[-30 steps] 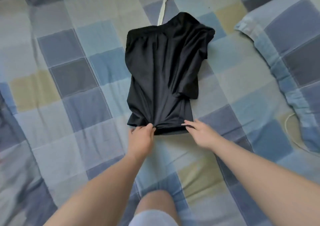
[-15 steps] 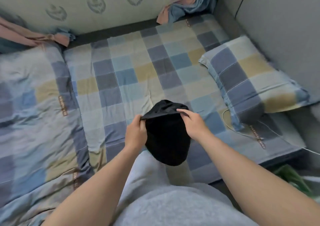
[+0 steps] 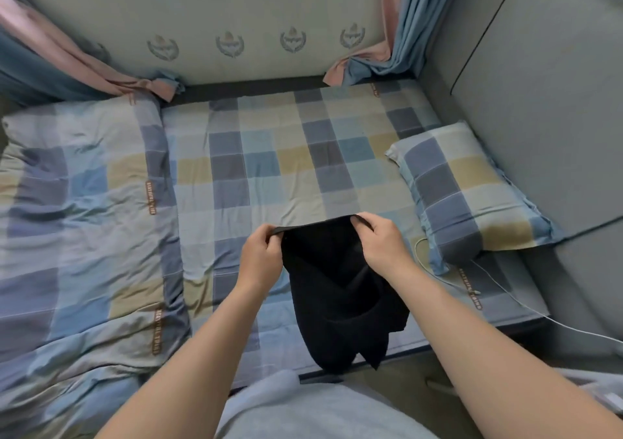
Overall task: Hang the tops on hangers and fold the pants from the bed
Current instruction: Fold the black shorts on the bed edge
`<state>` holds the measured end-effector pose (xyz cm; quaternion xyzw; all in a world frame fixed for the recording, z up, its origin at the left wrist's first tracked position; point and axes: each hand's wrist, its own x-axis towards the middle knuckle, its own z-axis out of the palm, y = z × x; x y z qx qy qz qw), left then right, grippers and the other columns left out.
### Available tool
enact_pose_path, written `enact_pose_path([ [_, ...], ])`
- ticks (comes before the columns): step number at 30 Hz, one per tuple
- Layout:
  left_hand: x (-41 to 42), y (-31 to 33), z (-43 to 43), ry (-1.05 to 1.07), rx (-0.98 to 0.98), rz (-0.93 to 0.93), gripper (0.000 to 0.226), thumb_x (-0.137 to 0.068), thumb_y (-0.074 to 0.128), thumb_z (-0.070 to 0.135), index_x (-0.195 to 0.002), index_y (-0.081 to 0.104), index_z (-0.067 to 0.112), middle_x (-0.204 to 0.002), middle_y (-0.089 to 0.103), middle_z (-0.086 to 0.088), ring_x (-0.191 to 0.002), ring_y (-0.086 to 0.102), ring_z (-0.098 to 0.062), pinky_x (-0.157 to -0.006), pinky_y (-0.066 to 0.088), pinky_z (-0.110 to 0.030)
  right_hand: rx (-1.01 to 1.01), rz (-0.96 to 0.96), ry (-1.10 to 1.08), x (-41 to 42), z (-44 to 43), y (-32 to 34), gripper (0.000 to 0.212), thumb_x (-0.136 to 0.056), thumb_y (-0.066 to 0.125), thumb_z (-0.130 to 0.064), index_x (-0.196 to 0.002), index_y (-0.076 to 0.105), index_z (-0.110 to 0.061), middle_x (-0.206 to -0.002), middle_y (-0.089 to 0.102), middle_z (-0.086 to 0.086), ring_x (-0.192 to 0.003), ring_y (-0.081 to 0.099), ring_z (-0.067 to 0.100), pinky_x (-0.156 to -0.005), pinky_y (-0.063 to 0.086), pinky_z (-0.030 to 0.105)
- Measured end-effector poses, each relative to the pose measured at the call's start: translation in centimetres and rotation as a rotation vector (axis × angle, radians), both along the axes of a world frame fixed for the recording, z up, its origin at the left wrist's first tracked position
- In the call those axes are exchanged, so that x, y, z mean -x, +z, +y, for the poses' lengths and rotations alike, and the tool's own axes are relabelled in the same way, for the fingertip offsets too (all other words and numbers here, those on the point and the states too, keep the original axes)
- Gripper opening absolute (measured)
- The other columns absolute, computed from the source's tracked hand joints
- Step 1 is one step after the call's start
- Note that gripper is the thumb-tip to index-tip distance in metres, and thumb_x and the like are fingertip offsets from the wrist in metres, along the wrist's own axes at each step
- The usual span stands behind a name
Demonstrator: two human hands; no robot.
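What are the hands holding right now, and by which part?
The black garment, by its upper edge: left hand pinches the left end, right hand the right end; the rest hangs down.

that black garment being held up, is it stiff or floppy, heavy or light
Probably floppy: the black garment hangs limp and creased below where the left hand and right hand pinch its top edge. Likely light, since fingertip pinches carry it.

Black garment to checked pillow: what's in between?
Head view: the right hand gripping the black garment at its top edge, then a strip of checked sheet with a thin white cable looping just before the pillow.
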<state>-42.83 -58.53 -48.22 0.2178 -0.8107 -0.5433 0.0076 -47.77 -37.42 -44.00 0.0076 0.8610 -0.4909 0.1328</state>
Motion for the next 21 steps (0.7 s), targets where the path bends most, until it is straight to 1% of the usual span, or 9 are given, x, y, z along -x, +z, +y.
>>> enact_pose_path([
  [3, -1.7, 1.6, -2.2, -0.136, 0.174, 0.051, 0.021, -0.099, 0.050, 0.011, -0.087, 0.062, 0.023, -0.078, 0.064, 0.004, -0.073, 0.059, -0.014, -0.067, 0.047, -0.034, 0.083, 0.003, 0.001, -1.7, -2.1, 1.4, 0.025, -0.103, 0.053, -0.026, -0.091, 0.071, -0.013, -0.090, 0.073, 0.005, -0.092, 0.067, 0.023, -0.086, 0.054, 0.040],
  [6, -4.0, 2.8, -4.0, -0.299, 0.251, 0.093, 0.013, -0.096, 0.059, 0.010, -0.093, 0.066, 0.020, -0.096, 0.059, 0.007, -0.090, 0.060, -0.016, -0.083, 0.051, -0.038, 0.185, -0.018, -0.018, -4.0, -5.3, 2.3, 0.020, -0.101, 0.058, -0.023, -0.091, 0.075, -0.023, -0.088, 0.075, -0.012, -0.088, 0.068, 0.002, -0.080, 0.052, 0.022],
  [8, -5.7, 3.4, -5.4, -0.340, 0.253, 0.111, 0.013, -0.092, 0.065, 0.016, -0.102, 0.066, 0.024, -0.110, 0.057, 0.009, -0.107, 0.057, -0.018, -0.095, 0.048, -0.038, 0.226, -0.004, -0.014, -5.4, -7.6, 2.8, 0.019, -0.100, 0.060, -0.022, -0.092, 0.077, -0.020, -0.087, 0.076, -0.010, -0.088, 0.069, 0.002, -0.079, 0.049, 0.019],
  [11, -7.6, 4.3, -7.9, -0.501, 0.263, 0.025, 0.056, -0.082, 0.069, 0.045, -0.134, 0.051, 0.034, -0.136, 0.053, 0.014, -0.131, 0.044, -0.013, -0.108, 0.039, -0.038, 0.250, 0.028, 0.056, -7.0, -10.6, 3.9, 0.021, -0.100, 0.060, -0.022, -0.088, 0.076, -0.018, -0.087, 0.076, -0.001, -0.085, 0.069, 0.007, -0.078, 0.052, 0.022],
  [12, -8.0, 4.7, -8.5, -0.552, 0.221, -0.011, 0.065, -0.078, 0.069, 0.055, -0.137, 0.046, 0.040, -0.137, 0.053, 0.019, -0.131, 0.045, -0.009, -0.108, 0.040, -0.037, 0.259, 0.041, 0.079, -7.3, -11.5, 4.3, 0.021, -0.100, 0.060, -0.022, -0.087, 0.076, -0.019, -0.086, 0.076, -0.002, -0.084, 0.069, 0.007, -0.077, 0.053, 0.022],
  [14, -8.6, 5.2, -9.4, -0.586, 0.135, -0.036, 0.058, -0.077, 0.069, 0.059, -0.129, 0.049, 0.047, -0.122, 0.063, 0.025, -0.116, 0.058, -0.003, -0.099, 0.050, -0.037, 0.265, 0.068, 0.122, -7.8, -13.2, 5.3, 0.020, -0.100, 0.060, -0.022, -0.087, 0.076, -0.023, -0.085, 0.076, -0.008, -0.085, 0.070, 0.005, -0.074, 0.049, 0.015],
  [16, -8.9, 5.5, -10.0, -0.532, 0.160, 0.015, 0.033, -0.087, 0.066, 0.042, -0.118, 0.060, 0.036, -0.105, 0.070, 0.017, -0.099, 0.066, -0.009, -0.088, 0.055, -0.042, 0.274, 0.099, 0.152, -8.2, -14.6, 6.1, 0.019, -0.099, 0.061, -0.020, -0.090, 0.077, -0.022, -0.087, 0.076, -0.010, -0.088, 0.070, 0.004, -0.075, 0.047, 0.009],
  [18, -9.4, 5.7, -10.6, -0.429, 0.170, 0.078, 0.013, -0.097, 0.058, 0.026, -0.106, 0.066, 0.021, -0.094, 0.072, 0.005, -0.091, 0.066, -0.019, -0.084, 0.053, -0.048, 0.290, 0.124, 0.177, -8.6, -15.7, 6.7, 0.018, -0.099, 0.062, -0.018, -0.090, 0.078, -0.022, -0.088, 0.076, -0.011, -0.089, 0.069, 0.002, -0.075, 0.046, 0.007],
  [21, -9.8, 6.5, -12.0, -0.262, 0.101, 0.110, 0.018, -0.102, 0.050, 0.019, -0.092, 0.063, 0.013, -0.081, 0.068, -0.001, -0.080, 0.062, -0.020, -0.078, 0.050, -0.052, 0.286, 0.133, 0.231, -8.9, -16.6, 7.4, 0.013, -0.096, 0.067, -0.019, -0.089, 0.076, -0.025, -0.086, 0.076, -0.011, -0.085, 0.070, 0.002, -0.072, 0.047, 0.008],
])
